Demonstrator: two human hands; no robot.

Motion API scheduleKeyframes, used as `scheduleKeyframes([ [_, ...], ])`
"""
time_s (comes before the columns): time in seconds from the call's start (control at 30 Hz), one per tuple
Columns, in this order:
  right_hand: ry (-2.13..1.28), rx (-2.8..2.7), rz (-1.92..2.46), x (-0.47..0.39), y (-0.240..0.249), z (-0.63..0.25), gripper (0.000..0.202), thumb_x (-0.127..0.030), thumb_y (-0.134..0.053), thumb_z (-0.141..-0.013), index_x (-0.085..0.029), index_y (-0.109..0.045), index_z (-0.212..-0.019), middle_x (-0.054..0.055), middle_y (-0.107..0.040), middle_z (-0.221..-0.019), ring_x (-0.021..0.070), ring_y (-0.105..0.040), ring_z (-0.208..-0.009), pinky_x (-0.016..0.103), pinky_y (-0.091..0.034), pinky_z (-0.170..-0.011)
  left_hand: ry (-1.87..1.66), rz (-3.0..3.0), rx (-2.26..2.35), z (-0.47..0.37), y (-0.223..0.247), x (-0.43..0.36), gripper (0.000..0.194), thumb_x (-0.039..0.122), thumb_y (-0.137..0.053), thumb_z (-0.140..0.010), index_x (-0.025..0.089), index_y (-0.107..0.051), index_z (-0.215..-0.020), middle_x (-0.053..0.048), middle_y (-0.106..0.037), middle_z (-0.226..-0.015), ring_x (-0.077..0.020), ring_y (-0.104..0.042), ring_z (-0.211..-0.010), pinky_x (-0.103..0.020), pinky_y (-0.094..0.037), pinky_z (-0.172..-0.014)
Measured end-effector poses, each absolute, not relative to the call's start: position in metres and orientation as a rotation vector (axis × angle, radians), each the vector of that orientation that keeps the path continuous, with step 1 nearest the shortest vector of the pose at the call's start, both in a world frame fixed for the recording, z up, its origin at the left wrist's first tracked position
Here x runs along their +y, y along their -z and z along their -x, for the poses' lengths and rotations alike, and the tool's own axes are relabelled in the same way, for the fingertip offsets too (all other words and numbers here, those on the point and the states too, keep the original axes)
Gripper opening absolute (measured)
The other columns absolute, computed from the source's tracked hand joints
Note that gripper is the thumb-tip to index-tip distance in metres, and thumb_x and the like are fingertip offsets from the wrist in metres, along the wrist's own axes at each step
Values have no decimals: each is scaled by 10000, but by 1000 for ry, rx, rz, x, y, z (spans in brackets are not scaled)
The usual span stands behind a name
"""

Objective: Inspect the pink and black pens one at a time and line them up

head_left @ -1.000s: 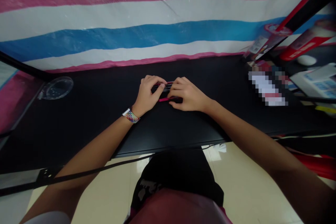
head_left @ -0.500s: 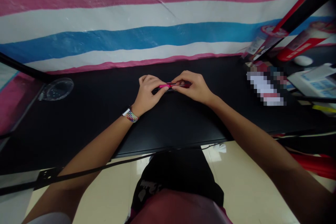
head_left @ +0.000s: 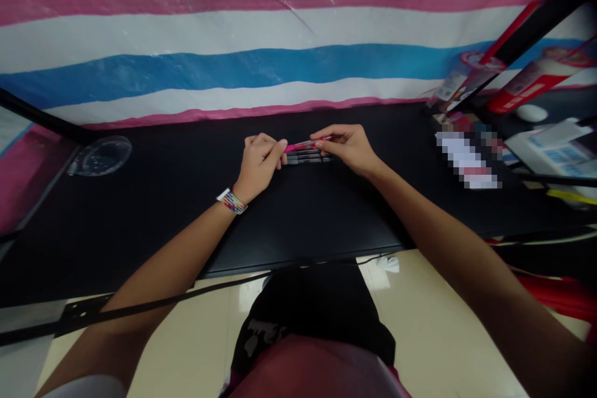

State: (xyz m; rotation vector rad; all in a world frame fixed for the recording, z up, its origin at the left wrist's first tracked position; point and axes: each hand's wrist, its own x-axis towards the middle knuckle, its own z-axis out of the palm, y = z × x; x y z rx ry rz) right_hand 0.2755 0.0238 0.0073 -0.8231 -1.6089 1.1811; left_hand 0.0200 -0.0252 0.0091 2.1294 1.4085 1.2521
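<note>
A pen (head_left: 302, 145) with a pink part at its left and a clear, reddish barrel spans the gap between my hands, tilted slightly up to the right. My left hand (head_left: 262, 161) is closed on its pink end. The fingertips of my right hand (head_left: 346, 146) pinch the red end. Just below this pen, several dark pens (head_left: 306, 157) lie side by side on the black table (head_left: 298, 211); my left fingers cover their left ends. A patterned band (head_left: 232, 201) circles my left wrist.
A clear plastic lid (head_left: 103, 156) lies at the far left. To the right stand a cup with a red straw (head_left: 473, 71) and a red and white cup (head_left: 536, 84), near a white rounded object (head_left: 532, 113) and a white box (head_left: 555, 149). A striped sheet (head_left: 261, 65) hangs behind.
My right hand has moved slightly right, and the pink and red pen now shows more fully, tilted above the dark pens. The dark pens, mostly hidden before, are visible.
</note>
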Motion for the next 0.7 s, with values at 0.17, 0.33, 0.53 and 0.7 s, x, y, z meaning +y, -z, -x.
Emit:
scheduleKeyframes([
  [0.17, -1186, -1594, 799, 29, 1, -276, 303, -460, -972, -841, -256, -913, -1057, 51, -855, -976, 192, -735, -787, 383, -631, -774, -1334, -2039, 1341, -16, -8, -19, 389, 570, -634, -1115, 261, -793, -941, -18, -785, -850, -241, -733, -913, -496, -501, -1092],
  [0.33, -1188, -1537, 799, 35, 7, -276, 261, -430, -943, -863, -270, -895, -1063, 22, -817, -876, 178, -699, -736, 373, -603, -735, -1340, -1955, 1295, -12, -5, -11, 371, 554, -687, -1083, 250, -776, -889, -39, -807, -898, -217, -744, -882, -412, -577, -954],
  [0.53, -1213, -1485, 852, 35, 7, -272, 339, -503, -962, -808, -256, -874, -1021, 28, -800, -875, 184, -696, -747, 397, -626, -760, -1388, -1845, 1261, -12, -2, -9, 363, 577, -822, -984, 257, -742, -1134, -14, -760, -872, -198, -744, -848, -365, -607, -893],
  [0.7, -1259, -1436, 844, 36, 9, -270, 389, -544, -972, -784, -258, -863, -1024, 35, -809, -913, 195, -719, -795, 412, -644, -801, -1357, -1814, 1255, -13, -2, -8, 421, 620, -630, -1103, 239, -709, -943, -18, -731, -746, -200, -755, -790, -377, -611, -889],
])
